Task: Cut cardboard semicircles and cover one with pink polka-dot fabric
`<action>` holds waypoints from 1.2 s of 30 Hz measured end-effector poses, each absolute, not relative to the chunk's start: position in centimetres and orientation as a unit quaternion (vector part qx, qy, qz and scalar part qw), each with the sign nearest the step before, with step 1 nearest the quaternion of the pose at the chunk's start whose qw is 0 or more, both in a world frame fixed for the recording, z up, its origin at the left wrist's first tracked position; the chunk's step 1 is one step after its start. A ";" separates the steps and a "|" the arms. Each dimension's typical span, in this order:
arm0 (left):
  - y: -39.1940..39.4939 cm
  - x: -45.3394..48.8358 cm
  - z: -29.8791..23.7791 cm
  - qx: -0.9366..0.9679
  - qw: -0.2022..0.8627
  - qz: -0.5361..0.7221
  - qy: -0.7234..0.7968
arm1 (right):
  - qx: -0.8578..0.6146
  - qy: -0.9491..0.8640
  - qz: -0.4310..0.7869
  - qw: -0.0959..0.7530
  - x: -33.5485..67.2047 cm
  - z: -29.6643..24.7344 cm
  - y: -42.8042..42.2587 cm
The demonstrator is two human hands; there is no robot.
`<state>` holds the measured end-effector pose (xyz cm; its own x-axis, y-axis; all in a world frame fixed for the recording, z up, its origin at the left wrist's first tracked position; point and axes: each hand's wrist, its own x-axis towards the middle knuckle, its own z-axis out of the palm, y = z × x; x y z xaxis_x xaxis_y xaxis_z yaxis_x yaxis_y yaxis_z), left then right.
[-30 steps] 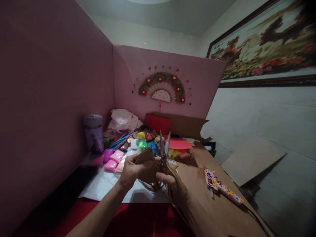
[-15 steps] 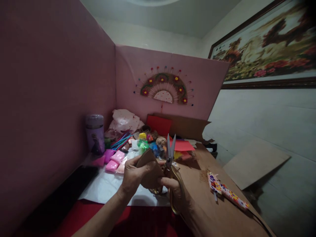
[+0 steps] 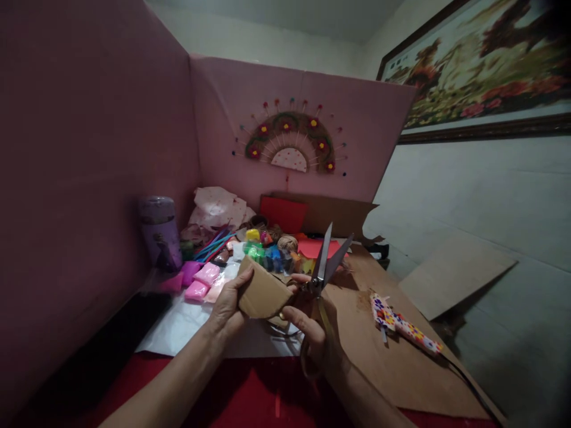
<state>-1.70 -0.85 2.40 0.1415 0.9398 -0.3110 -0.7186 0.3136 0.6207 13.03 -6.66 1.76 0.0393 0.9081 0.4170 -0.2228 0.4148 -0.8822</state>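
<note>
Pink board walls [image 3: 89, 148] stand at nine and twelve o'clock, with a fan [image 3: 289, 145] pinned up. A brown sheet [image 3: 383, 356] covers the table at four o'clock; a spotted stick [image 3: 404, 327] lies on it. The left hand [image 3: 227, 306] is curled tight around a cardboard piece [image 3: 263, 292] in the middle. The right hand [image 3: 312, 339] grips the scissors [image 3: 322, 279] just beside it. Clay packs [image 3: 203, 279] sit at ten o'clock. The blades were nearly shut before; now they gape wide and lean right.

I see my left hand [image 3: 229, 303] and right hand [image 3: 312, 339] bare, forearms unsleeved, without rings or wristwear.
</note>
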 end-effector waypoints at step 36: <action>-0.8 -0.2 0.7 0.274 0.723 0.589 0.234 | -0.395 -0.531 0.220 0.717 13.9 1.1 -5.0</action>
<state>-0.16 -0.83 0.70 0.1965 0.9804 -0.0159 -0.7241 0.1561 0.6718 13.87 -5.01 1.10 0.3397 0.7345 0.5875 0.1040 0.5915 -0.7996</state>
